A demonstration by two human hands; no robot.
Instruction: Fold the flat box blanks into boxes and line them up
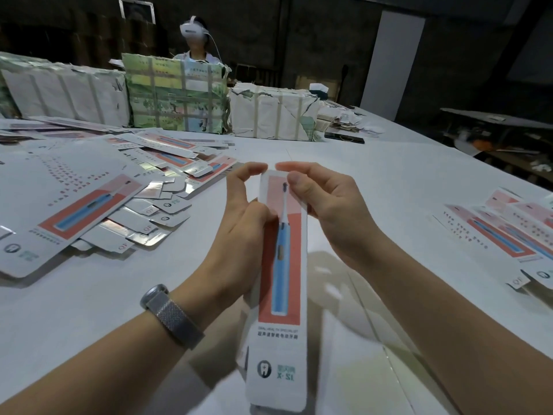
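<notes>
Box: long, white, blue toothbrush on red panel | hands: left and right both grip it

Two bare forearms, entering from the lower left and lower right of the frame, no sleeves in view. On the left wrist, lower left of centre, a wristband: grey woven-mesh metal strap, wide and flat, with a rounded grey case at its upper edge. Left hand and right hand ungloved, no rings visible. Fingernails short and unpainted. Right wrist bare.
</notes>
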